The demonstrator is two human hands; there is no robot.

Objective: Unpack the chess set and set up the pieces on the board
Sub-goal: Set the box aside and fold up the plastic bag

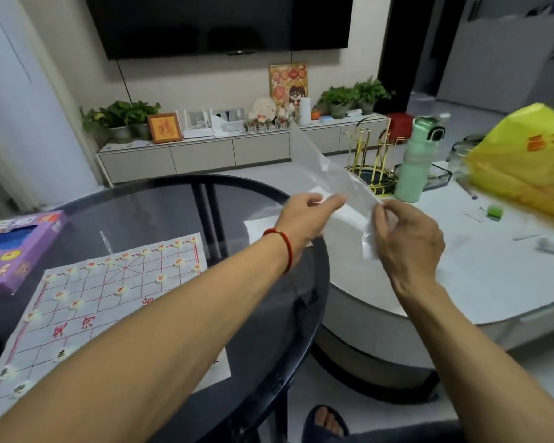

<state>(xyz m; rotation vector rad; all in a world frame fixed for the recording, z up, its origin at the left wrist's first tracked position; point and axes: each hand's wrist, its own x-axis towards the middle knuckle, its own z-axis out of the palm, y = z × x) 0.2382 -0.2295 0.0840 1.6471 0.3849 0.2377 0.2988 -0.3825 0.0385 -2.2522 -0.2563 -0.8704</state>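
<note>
A paper chess board [103, 302] with red lines lies on the dark glass table [160, 206], at the left. Several round white pieces [120, 290] with red characters stand on its far rows, and a few with dark characters [60, 354] on its near left. My forearm hides the board's near right part. Both hands are raised to the right of the board, beyond the table's edge. My left hand [304, 219] pinches one edge of a clear plastic bag [330, 174], and my right hand [406, 238] pinches the other. The bag stretches up and away and looks empty.
A purple game box [16, 251] sits at the table's left edge. A folded white sheet [263, 228] lies near the table's right rim. The white table [493, 273] at right holds a green bottle [416, 161], a gold rack [371, 155] and a yellow bag [525, 161].
</note>
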